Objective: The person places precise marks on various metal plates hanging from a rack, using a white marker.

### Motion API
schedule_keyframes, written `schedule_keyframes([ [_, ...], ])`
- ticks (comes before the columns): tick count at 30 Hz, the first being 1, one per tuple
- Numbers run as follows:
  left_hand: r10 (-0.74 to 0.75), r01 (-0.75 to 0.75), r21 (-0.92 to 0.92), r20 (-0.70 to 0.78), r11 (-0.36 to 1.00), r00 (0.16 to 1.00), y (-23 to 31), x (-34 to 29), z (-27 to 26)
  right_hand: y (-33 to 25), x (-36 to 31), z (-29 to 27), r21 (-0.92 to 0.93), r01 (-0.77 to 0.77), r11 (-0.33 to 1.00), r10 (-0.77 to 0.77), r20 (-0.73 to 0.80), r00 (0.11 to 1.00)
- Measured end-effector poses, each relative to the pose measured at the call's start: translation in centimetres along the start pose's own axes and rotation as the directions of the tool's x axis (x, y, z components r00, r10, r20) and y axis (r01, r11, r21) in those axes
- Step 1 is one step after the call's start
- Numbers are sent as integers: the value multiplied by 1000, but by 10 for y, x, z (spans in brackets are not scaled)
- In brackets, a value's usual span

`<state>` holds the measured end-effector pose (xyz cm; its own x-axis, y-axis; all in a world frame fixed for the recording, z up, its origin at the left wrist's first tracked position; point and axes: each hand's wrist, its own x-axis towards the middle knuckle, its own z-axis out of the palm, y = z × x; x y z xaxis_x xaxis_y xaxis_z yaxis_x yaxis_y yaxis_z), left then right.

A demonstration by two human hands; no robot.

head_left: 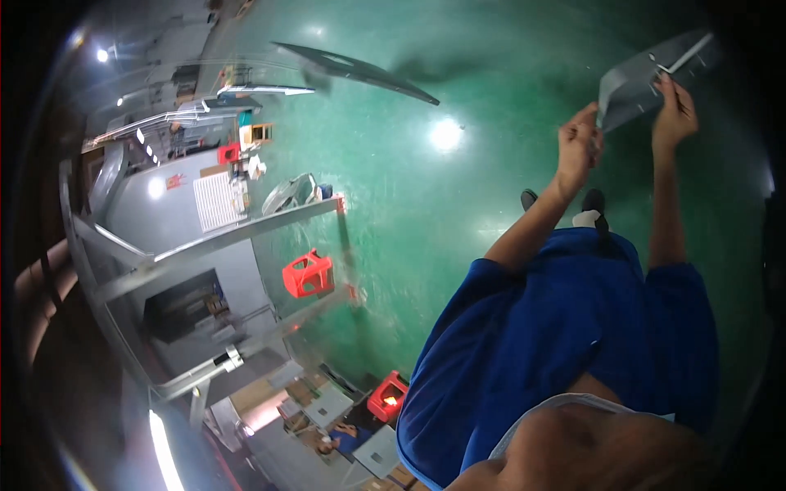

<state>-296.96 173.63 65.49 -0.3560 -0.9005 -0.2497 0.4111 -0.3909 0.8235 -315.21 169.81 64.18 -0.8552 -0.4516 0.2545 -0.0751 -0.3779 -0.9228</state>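
A grey, flat panel point(630, 88) with a pale strip across its far right end is in front of me at the upper right. My left hand point(580, 146) is closed at the panel's left corner, its thumb and fingers pinching the edge. On the right, my right hand point(676, 114) reaches over the panel's near side, fingers closed by a small light-coloured piece point(660, 67) on its face. Whether that piece is fixed to the panel or held in the fingers, I cannot tell.
Another grey panel point(360, 75) hangs to the left above the green floor point(409, 172). Farther left are a metal frame point(221, 239), a red stool point(309, 273) and a second red stool point(388, 396). A person in blue point(350, 440) sits among tables at the lower left.
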Motion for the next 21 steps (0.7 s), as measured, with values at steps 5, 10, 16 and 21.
schedule_keyframes([
  [5,-39,39,-2,-3,999,999,14,-7,6,-2,12,-20,2,101,995,-101,17,995],
  [10,-99,101,-224,22,969,995,52,-28,-24,-41,-37,-25,43,224,974,-226,79,971],
  [16,-76,4,-407,-160,913,984,88,-60,-114,-152,-166,119,-119,548,828,103,993,60],
  [21,-216,15,-486,-362,874,907,152,-96,-198,-129,-267,194,175,684,708,-216,976,-26],
])
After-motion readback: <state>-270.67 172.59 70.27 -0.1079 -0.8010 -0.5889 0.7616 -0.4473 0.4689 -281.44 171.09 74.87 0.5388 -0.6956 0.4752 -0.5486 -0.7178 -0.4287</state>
